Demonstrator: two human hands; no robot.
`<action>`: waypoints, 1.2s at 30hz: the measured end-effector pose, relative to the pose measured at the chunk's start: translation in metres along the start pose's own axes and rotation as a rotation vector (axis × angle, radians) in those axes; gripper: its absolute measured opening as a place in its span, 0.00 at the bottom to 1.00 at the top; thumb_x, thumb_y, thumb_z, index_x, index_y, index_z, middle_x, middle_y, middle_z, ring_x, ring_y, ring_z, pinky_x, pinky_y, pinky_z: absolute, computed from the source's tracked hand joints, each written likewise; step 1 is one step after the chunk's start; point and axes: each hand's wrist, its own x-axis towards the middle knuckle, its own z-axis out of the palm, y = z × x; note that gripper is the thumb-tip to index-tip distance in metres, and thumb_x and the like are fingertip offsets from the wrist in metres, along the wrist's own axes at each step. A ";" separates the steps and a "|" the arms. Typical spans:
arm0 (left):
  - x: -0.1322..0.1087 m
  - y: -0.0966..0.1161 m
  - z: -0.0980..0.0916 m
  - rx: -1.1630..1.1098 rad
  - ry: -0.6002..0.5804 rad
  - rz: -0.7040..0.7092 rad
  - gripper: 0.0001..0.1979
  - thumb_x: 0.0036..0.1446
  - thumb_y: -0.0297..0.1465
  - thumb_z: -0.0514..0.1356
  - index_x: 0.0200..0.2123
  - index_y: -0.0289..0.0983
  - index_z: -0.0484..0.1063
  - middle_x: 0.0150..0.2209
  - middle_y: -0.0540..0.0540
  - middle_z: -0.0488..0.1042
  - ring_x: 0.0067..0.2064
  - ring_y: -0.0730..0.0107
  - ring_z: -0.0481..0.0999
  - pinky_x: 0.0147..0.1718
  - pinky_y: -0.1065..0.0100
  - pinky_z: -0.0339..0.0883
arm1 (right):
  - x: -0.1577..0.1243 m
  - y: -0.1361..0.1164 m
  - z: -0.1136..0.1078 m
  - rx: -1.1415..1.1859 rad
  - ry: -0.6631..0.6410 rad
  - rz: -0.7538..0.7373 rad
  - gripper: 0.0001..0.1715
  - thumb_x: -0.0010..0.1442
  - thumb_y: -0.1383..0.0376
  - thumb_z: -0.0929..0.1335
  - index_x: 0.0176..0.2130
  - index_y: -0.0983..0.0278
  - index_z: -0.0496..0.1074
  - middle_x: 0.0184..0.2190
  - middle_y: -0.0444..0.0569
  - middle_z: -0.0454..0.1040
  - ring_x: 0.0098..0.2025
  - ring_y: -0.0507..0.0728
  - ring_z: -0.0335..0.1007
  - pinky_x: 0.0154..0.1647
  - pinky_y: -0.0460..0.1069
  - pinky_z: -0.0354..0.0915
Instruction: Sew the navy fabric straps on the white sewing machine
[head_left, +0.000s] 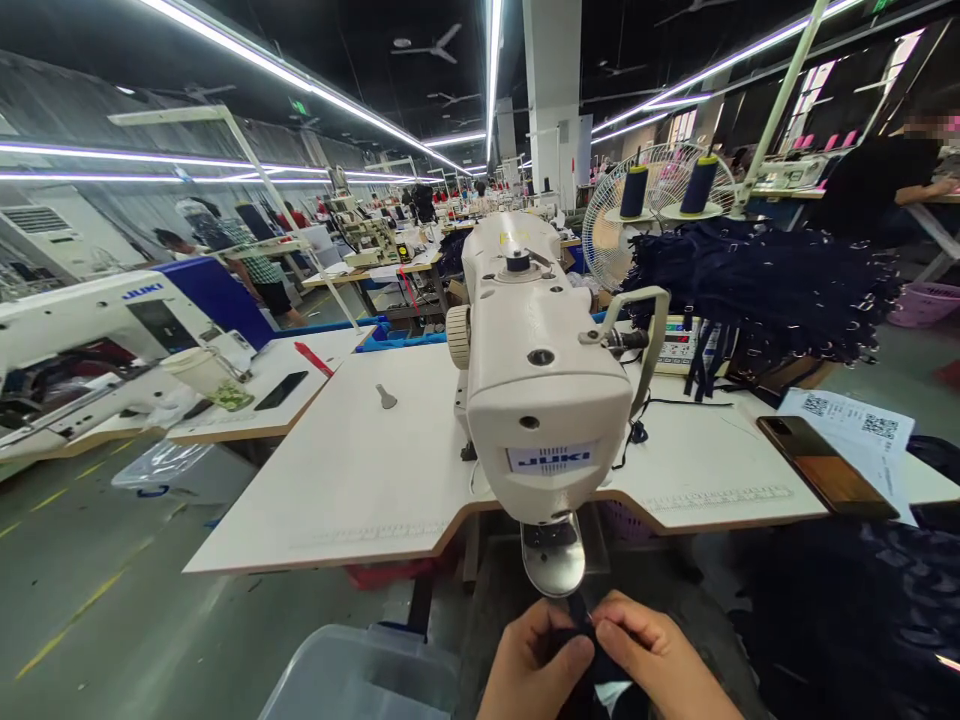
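Low in the view, just in front of a white JUKI sewing machine (pixel 551 400), both my hands hold a dark navy piece of fabric (pixel 581 640). My left hand (pixel 536 660) pinches its left side, thumb on top. On the right side, my right hand (pixel 649 645) grips it between thumb and fingertips. A narrow dark strip runs up from the fabric towards the shiny metal guard (pixel 553 558) under the machine head. The needle area is hidden behind that guard. A small white patch shows below the fabric between my hands.
The white table (pixel 360 480) carries a small metal tool (pixel 385 397) on the left. At right lie a phone (pixel 825 465), printed papers (pixel 881 430) and a large bundle of navy straps (pixel 765 285). A clear plastic box (pixel 360 675) stands below left. People sit or stand further off.
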 end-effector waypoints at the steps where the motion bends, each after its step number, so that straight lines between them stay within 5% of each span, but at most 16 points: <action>1: -0.001 0.001 -0.001 0.006 0.016 -0.008 0.26 0.50 0.55 0.63 0.29 0.36 0.66 0.24 0.54 0.65 0.26 0.77 0.62 0.27 0.73 0.57 | -0.001 0.001 0.000 0.004 0.006 0.016 0.23 0.60 0.45 0.68 0.33 0.60 0.80 0.31 0.46 0.74 0.36 0.58 0.70 0.40 0.50 0.66; 5: -0.006 0.009 0.001 0.182 0.089 0.022 0.17 0.53 0.44 0.63 0.27 0.36 0.67 0.25 0.54 0.66 0.27 0.76 0.63 0.29 0.73 0.57 | -0.004 -0.002 -0.001 0.027 0.004 0.080 0.29 0.61 0.41 0.65 0.44 0.60 0.79 0.40 0.50 0.76 0.48 0.63 0.70 0.52 0.55 0.64; 10: -0.009 0.011 0.009 0.392 0.174 0.151 0.07 0.57 0.33 0.58 0.28 0.38 0.69 0.27 0.52 0.72 0.30 0.74 0.69 0.32 0.73 0.61 | 0.001 -0.006 0.011 0.184 0.043 0.011 0.22 0.56 0.46 0.72 0.32 0.62 0.78 0.32 0.46 0.72 0.37 0.58 0.69 0.41 0.49 0.67; 15: -0.011 0.005 0.010 0.521 0.239 0.327 0.01 0.58 0.30 0.59 0.34 0.41 0.71 0.30 0.54 0.74 0.31 0.75 0.72 0.32 0.75 0.65 | -0.001 0.008 0.018 0.267 0.160 -0.058 0.26 0.51 0.42 0.74 0.30 0.62 0.77 0.31 0.47 0.73 0.36 0.58 0.70 0.38 0.50 0.69; 24: -0.015 0.003 0.007 0.881 0.268 0.736 0.07 0.67 0.31 0.52 0.40 0.40 0.69 0.28 0.51 0.71 0.27 0.75 0.73 0.26 0.77 0.67 | -0.005 0.013 0.006 0.096 0.140 -0.245 0.11 0.55 0.55 0.76 0.29 0.59 0.79 0.33 0.48 0.78 0.36 0.58 0.76 0.40 0.48 0.73; 29: -0.019 0.009 0.010 0.937 0.395 0.768 0.09 0.68 0.34 0.51 0.43 0.41 0.70 0.29 0.51 0.73 0.28 0.75 0.75 0.30 0.76 0.70 | -0.009 0.014 0.015 0.137 0.220 -0.302 0.10 0.55 0.56 0.76 0.27 0.57 0.79 0.28 0.45 0.77 0.32 0.57 0.75 0.36 0.45 0.72; 36: -0.018 0.007 0.011 0.923 0.372 0.782 0.09 0.68 0.33 0.51 0.42 0.41 0.71 0.29 0.50 0.73 0.28 0.74 0.74 0.29 0.74 0.70 | -0.013 0.005 0.018 0.057 0.249 -0.306 0.15 0.53 0.52 0.76 0.23 0.56 0.78 0.27 0.45 0.77 0.32 0.58 0.75 0.36 0.47 0.72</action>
